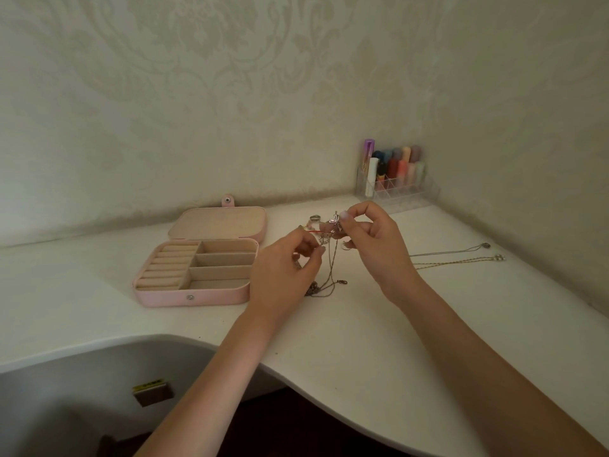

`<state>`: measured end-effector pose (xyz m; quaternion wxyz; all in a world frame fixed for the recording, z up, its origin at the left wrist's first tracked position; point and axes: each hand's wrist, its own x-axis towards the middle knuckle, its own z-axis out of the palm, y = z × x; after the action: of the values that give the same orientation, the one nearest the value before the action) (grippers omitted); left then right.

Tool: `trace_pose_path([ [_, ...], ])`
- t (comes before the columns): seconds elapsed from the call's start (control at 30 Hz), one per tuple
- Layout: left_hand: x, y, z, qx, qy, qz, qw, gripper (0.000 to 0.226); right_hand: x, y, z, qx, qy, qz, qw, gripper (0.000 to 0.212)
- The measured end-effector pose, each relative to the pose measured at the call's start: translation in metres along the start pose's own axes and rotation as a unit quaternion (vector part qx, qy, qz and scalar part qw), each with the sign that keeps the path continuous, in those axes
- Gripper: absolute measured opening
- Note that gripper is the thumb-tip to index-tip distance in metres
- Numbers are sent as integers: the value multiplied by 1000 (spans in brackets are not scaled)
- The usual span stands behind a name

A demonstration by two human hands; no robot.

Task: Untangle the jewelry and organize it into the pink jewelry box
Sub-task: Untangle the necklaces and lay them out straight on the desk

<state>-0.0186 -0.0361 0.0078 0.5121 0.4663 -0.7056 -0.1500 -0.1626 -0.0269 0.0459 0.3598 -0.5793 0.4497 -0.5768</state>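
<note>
Pink jewelry box (197,293) lay open on the white surface (379,357), lid flat behind it, snap tab at the lid's far edge. Inside: ring rolls on the left, four beige compartments on the right; nothing visible in them.

Tangled jewelry (333,239) was held just right of the box, lifted off the surface. Right hand (369,249) pinched the top of the knot between thumb and forefinger, the other fingers curled. Left hand (286,268) pinched a strand lower down, fingers curled toward the palm. Thin chains (329,278) hung from the knot to the surface; a clasp (343,282) lay at one end. A short red thread (313,231) showed between the hands. The hands covered part of the knot, so a piece count was not possible.

A ring (315,218) sat on the surface just right of the box lid, beyond the hands. Two separate necklaces (461,255) lay stretched out well right of the box, each with a small pendant at its far end.

Clear acrylic organizer (398,189) stood in the wall corner, far right of the box, holding lipstick-like tubes in mixed colours. A small yellow label (149,385) showed below the surface edge, in front of the box; its writing was too small to read.
</note>
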Motion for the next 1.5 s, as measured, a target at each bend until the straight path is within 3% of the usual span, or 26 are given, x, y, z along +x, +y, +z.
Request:
trace_pose_path([
  [0.13, 0, 2, 0, -129, -30, -28, 991, 15, 0, -1, 1, 0, -4, -7, 1000, 13],
  [0.23, 2, 7, 1, -258, -55, -90, 960, 12, 0, -1, 2, -3, -12, -17, 1000, 12],
  [0.4, 6, 8, 1, -335, -80, -146, 928, 14, 0, -1, 4, 13, -40, -24, 999, 9],
  [0.57, 5, 6, 0, -345, -86, -148, 923, 4, 2, 2, 3, 3, -34, -30, 999, 11],
  [0.93, 4, 8, -1, -271, -15, -144, 951, 17, 1, 4, 3, 12, -21, 3, 1000, 13],
  [1.1, 4, 1, -5, -232, 79, -156, 957, 24, 3, -5, -4, 148, 30, 59, 987, 19],
  [1.27, 5, 1, -5, -188, 88, -155, 966, 23, 14, -12, -32, 358, 117, 95, 922, 25],
  [1.33, 5, 2, -5, -183, 86, -153, 967, 23, 18, -11, -43, 381, 157, 94, 906, 25],
  [1.5, 5, -1, -4, -220, 86, -158, 959, 15, 19, -7, -46, 353, 176, 95, 914, 24],
])
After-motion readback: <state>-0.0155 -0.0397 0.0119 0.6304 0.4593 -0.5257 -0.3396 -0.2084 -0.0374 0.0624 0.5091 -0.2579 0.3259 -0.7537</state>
